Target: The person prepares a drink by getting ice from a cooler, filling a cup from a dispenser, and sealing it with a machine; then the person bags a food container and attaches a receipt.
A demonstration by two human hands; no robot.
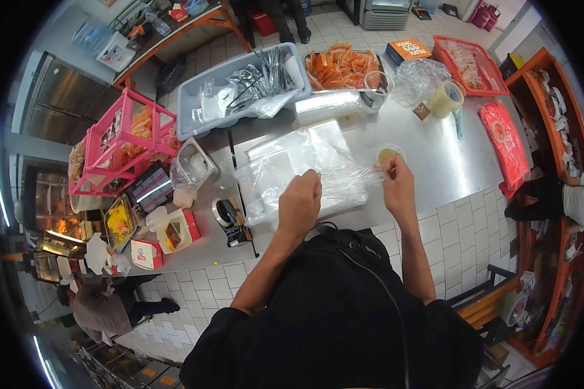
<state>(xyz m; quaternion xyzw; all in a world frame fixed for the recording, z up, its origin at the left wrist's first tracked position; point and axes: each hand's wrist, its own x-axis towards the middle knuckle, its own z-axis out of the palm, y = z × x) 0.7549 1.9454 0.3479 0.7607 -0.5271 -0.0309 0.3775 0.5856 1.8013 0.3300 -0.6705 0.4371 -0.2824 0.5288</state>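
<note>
My left hand (299, 202) and my right hand (400, 187) are held apart over the steel table, each with curled fingers. A length of clear plastic (348, 175), crumpled and pulled taut, spans from one fist to the other. Its exact shape, bag or sheet, cannot be told. Beneath it lies a stack of flat clear plastic bags (272, 165). Just beyond my right hand sits a small round plastic tub (385, 154) with something yellowish in it, partly covered by my fingers.
A tape dispenser (228, 221) stands left of the bags. Behind them are a grey-blue bin of wrapped cutlery (194, 125), a tray of orange sauce packets (343, 65) and stacked plastic lids (446, 98). Pink baskets (121, 141) rise at left. A person (102, 309) is at lower left.
</note>
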